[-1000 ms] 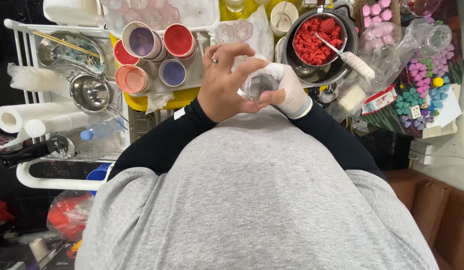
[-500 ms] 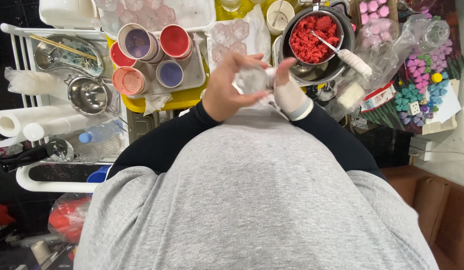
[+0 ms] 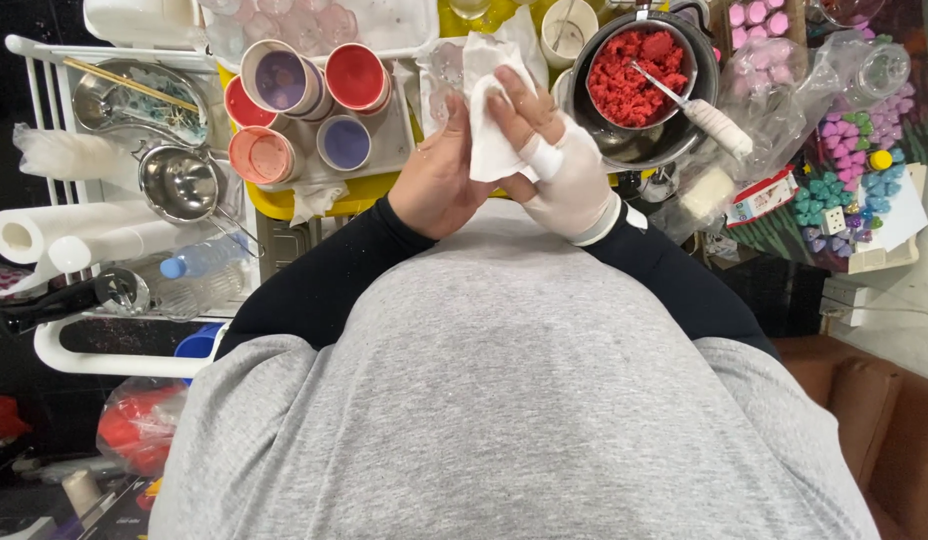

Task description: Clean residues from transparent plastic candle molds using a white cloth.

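Note:
My left hand and my right hand, which wears a white wrap over palm and fingers, meet above the table's near edge. Both grip a crumpled white tissue. The right fingers press on the front of the tissue, and the left hand cups it from the side. Whatever is inside the tissue is hidden. Just beyond the hands sits a dark pot of red granules with a white-handled spoon resting in it.
Several paper cups with purple and red residue stand on a tray at the back left. A metal bowl, paper towel rolls and a water bottle lie left. Small coloured pieces fill the right.
Earlier both hands held a small clear cup between the fingers. Now a white tissue covers that spot, and the hands have shifted slightly away from my body.

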